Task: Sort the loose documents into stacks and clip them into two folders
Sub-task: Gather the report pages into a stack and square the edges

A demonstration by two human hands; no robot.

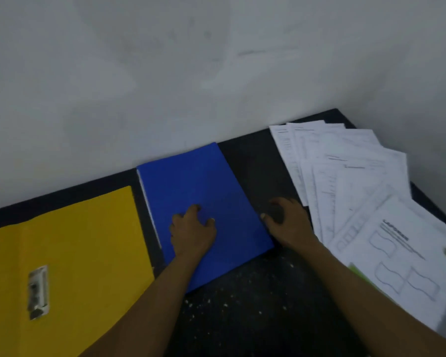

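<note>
The blue folder (191, 181) lies closed on the dark desk (255, 305), between the opened yellow folder (83, 240) and the loose documents (350, 181), which are fanned out unsorted in the right corner. The left hand (193, 228) rests on the blue cover with bent fingers spread, its grip holding nothing. The right hand (286, 222) arches over the desk with its thumb at the cover's right edge; motion blur hides whether that grip has caught the edge.

The likely step is opening the blue folder. The left hand's weight on the cover would fight the lift, so the folder may skid toward the yellow one or the cover may crease. Swinging the cover open to the left could land it on the yellow folder's metal clip (38, 292). The right forearm passes just beside the nearest sheets and could drag them off the desk edge.
</note>
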